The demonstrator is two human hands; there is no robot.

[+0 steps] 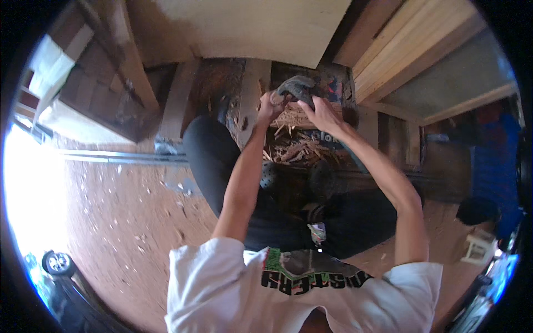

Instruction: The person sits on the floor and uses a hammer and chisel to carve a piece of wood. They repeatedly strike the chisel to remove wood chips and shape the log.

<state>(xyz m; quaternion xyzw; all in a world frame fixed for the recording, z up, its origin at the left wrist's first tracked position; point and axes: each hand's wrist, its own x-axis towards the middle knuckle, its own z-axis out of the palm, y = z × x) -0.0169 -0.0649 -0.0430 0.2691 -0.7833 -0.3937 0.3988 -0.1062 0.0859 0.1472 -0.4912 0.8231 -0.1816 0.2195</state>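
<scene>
Both arms reach forward, and the hands meet around a dark grey, curved object (296, 86) whose kind I cannot make out. My left hand (271, 105) is closed on its left end, beside a small light tan patch. My right hand (323, 114) grips its right side, with the thumb and fingers bent against it. Right below the hands lies a heap of reddish-brown wood chips and splinters (302, 151). A rough reddish piece of wood (294, 115) shows between the wrists, partly covered by the hands.
A large pale wooden panel (233, 30) stands just beyond the hands. Thick timber beams (416, 47) rise at the right, and a wooden frame (133, 61) at the left. My dark-trousered knee (208, 150) is beside the left forearm. A metal rail (122, 157) crosses the dirt floor (127, 216).
</scene>
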